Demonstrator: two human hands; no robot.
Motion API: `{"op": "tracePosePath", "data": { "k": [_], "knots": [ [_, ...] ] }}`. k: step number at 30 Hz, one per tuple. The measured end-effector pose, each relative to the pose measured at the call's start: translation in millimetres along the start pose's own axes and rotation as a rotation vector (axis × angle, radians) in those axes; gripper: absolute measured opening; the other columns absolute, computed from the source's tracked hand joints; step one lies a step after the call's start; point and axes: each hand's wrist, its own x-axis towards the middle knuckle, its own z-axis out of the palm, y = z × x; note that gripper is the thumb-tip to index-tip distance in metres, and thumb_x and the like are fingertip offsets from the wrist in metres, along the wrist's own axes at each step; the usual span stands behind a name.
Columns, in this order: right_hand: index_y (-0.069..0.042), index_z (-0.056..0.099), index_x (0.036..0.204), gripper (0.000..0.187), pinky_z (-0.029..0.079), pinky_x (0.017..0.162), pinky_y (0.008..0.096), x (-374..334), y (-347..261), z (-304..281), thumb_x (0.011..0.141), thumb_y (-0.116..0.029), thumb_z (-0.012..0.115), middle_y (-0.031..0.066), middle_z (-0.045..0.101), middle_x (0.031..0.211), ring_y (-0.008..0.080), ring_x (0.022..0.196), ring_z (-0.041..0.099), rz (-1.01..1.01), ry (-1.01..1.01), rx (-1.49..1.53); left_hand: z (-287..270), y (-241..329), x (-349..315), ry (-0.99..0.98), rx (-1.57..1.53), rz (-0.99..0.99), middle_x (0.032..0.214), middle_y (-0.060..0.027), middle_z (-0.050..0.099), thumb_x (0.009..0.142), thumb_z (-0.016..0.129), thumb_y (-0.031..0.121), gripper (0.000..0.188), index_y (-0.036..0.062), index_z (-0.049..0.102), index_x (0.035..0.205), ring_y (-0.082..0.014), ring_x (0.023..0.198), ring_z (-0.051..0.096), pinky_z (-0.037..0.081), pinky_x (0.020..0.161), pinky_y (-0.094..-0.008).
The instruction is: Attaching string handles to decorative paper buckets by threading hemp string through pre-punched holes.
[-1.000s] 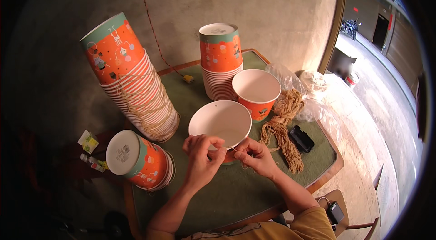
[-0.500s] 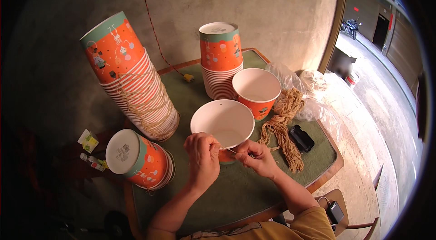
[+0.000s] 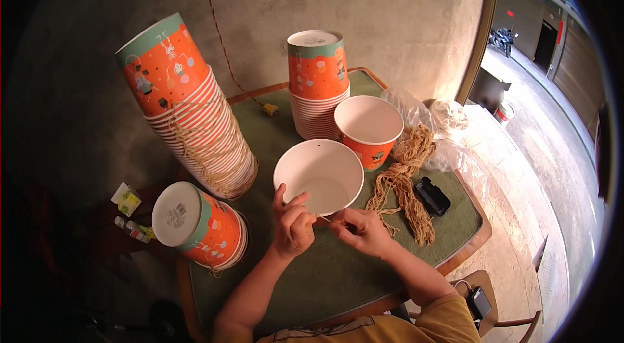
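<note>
A white-lined paper bucket (image 3: 318, 171) stands upright on the green-topped table (image 3: 312, 291), a small dark hole near its far rim. Both my hands are at its near rim. Between their fingertips runs a short bit of string (image 3: 324, 217), close against the rim. My left hand (image 3: 294, 227) pinches it, with some fingers raised along the bucket's wall. Thumb and forefinger of my right hand (image 3: 361, 232) are closed on the string's other side. Just right of the bucket lies a hank of tan string (image 3: 406, 197).
A second upright paper bucket (image 3: 369, 123) touches an upside-down bucket stack (image 3: 318, 83). At the left lean a tall string-wrapped stack (image 3: 195, 115) and a shorter one (image 3: 208, 232). A black tray (image 3: 432, 197), plastic bag (image 3: 461, 164) and yellow plug (image 3: 270, 109) lie on the table.
Both hands have shifted slightly down, toward me. My left fingers have lifted and spread more along the bucket's rim, and my right hand has turned a little.
</note>
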Motion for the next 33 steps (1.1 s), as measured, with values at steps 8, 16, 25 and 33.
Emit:
{"op": "tracePosePath", "data": {
  "k": [8, 16, 25, 33],
  "knots": [
    [-0.005, 0.065, 0.096, 0.011, 0.053, 0.070, 0.0331, 1, 7, 3, 0.086, -0.009, 0.068, 0.0092, 0.068, 0.087, 0.0250, 0.080, 0.068, -0.017, 0.036, -0.066, 4, -7, -9, -0.001, -0.049, 0.123, 0.108, -0.0055, 0.046, 0.080, 0.066, -0.003, 0.028, 0.0093, 0.045, 0.093, -0.0266, 0.111, 0.060, 0.028, 0.109, -0.0689],
    [-0.007, 0.065, 0.101, 0.015, 0.053, 0.072, 0.0350, 1, 21, 0, 0.086, -0.008, 0.067, 0.0099, 0.068, 0.090, 0.0266, 0.082, 0.067, -0.030, 0.043, -0.164, 4, -8, -12, -0.069, 0.044, 0.041, 0.109, -0.0037, 0.052, 0.078, 0.071, 0.004, 0.032, 0.0128, 0.047, 0.097, -0.0226, 0.105, 0.058, 0.038, 0.104, -0.0510],
    [-0.006, 0.056, 0.084, 0.014, 0.049, 0.057, 0.0371, -1, 18, 3, 0.081, -0.009, 0.070, 0.0104, 0.059, 0.073, 0.0273, 0.065, 0.062, -0.089, 0.087, -0.207, 6, -11, -11, -0.104, 0.019, 0.001, 0.108, -0.0063, 0.052, 0.077, 0.071, -0.001, 0.036, 0.0103, 0.047, 0.101, -0.0257, 0.101, 0.057, 0.042, 0.100, -0.0489],
    [-0.006, 0.056, 0.083, 0.016, 0.049, 0.055, 0.0370, -7, 21, 11, 0.084, -0.013, 0.071, 0.0102, 0.059, 0.070, 0.0272, 0.062, 0.062, -0.121, 0.134, -0.207, 2, -14, -9, -0.085, -0.066, 0.005, 0.106, -0.0073, 0.051, 0.074, 0.072, -0.002, 0.039, 0.0094, 0.046, 0.101, -0.0263, 0.099, 0.055, 0.041, 0.101, -0.0499]
  ]
}}
